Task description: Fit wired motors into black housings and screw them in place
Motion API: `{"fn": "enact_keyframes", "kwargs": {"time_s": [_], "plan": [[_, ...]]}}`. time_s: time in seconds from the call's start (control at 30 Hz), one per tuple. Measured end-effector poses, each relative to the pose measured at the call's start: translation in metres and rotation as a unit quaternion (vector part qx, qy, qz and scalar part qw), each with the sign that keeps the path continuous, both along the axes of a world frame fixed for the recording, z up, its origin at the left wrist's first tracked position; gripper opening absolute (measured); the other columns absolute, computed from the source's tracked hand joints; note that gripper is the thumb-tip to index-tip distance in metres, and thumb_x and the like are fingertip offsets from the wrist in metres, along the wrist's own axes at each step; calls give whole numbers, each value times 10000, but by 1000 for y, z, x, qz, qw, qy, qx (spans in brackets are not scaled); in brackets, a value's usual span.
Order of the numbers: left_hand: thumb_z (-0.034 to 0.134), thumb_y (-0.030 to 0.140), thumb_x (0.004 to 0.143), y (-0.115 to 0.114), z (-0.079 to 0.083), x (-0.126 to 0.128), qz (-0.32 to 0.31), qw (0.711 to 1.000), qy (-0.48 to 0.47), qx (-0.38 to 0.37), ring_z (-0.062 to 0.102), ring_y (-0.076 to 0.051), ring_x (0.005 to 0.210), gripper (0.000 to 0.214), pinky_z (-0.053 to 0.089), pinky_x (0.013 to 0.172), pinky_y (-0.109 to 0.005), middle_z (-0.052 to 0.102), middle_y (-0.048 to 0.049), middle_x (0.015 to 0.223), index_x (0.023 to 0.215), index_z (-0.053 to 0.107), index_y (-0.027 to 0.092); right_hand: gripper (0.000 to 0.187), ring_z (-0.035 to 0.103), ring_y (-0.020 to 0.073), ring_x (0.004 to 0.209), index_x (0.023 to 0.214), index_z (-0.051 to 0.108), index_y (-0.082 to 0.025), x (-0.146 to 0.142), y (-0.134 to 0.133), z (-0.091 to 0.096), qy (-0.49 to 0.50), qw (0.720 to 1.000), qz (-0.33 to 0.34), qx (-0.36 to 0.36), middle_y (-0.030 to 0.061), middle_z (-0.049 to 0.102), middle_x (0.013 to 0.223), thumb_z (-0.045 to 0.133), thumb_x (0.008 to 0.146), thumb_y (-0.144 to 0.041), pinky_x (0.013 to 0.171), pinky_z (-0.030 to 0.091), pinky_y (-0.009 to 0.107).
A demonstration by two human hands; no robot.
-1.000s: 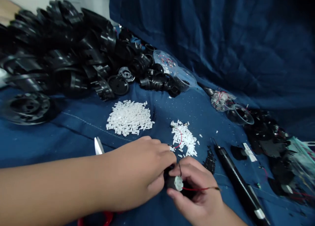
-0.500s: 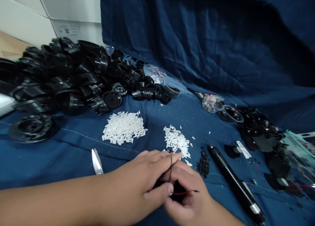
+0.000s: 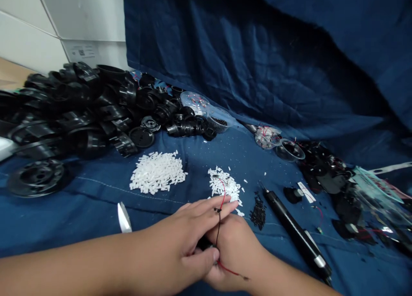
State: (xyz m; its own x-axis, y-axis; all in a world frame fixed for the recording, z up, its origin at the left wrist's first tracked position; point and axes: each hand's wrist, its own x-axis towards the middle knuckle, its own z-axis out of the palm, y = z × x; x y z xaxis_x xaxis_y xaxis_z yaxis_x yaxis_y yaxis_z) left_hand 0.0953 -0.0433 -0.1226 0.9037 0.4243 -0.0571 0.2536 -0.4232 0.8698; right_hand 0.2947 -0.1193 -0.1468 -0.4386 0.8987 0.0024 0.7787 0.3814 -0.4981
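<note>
The 2 hands (image 3: 206,244) meet low in the view, the left hand (image 3: 170,244) lying across the right hand (image 3: 233,253). The left fingers (image 3: 215,205) stretch out flat, and a thin black-and-red wire (image 3: 218,231) runs over them and down past the right hand. A small dark part (image 3: 204,243) shows between the hands; I cannot tell whether the fingers grip it.

4 clear plastic cups sit on the blue cloth (image 3: 96,212). The first cup (image 3: 194,102) holds small pale bits flecked with red, and the second (image 3: 219,120), touching it, holds dark granules. The third cup (image 3: 265,137) holds red-wired pieces, and the fourth (image 3: 289,151) stands just beside it, its contents too dark to tell. A clear plastic bag (image 3: 380,210) lies at the far right, holding teal-edged strips. Just beyond the hands lies a heap of white plastic pieces (image 3: 223,185).
</note>
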Motion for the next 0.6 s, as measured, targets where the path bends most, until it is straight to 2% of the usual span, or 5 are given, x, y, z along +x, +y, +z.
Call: {"fn": "enact_keyframes", "kwargs": {"time_s": [0.13,0.27,0.43,0.6], "plan": [[649,294,990,3,-1,0,-10,1000,1,-11,281,-332,1680,807,276,1350,-601,276,54,1817,1709,332,475,342,792,349,1002,1047,734,-209,2,4,2,-21,999,33,-1,114,814,936,624,776,-385,887,648,434],[674,272,978,3,0,0,-7,999,-25,-21,340,-336,1656,769,295,1349,-571,363,8,1788,1688,419,421,390,797,367,1039,1063,749,-186,3,5,-3,-43,998,40,8,144,832,1010,644,755,-401,929,649,462],[690,249,940,5,8,0,-16,998,15,-54,357,-372,1645,795,300,1316,-660,393,-4,1774,1668,444,448,434,800,361,1096,1097,769,-195,1,10,-14,24,995,61,77,133,848,1032,680,775,-471,988,648,456],[673,241,944,7,8,1,-22,997,28,-75,329,-343,1662,774,283,1325,-649,372,47,1786,1633,465,526,394,823,313,916,1042,787,-217,4,13,-20,32,986,95,132,60,836,829,675,837,-534,908,664,411]]}}
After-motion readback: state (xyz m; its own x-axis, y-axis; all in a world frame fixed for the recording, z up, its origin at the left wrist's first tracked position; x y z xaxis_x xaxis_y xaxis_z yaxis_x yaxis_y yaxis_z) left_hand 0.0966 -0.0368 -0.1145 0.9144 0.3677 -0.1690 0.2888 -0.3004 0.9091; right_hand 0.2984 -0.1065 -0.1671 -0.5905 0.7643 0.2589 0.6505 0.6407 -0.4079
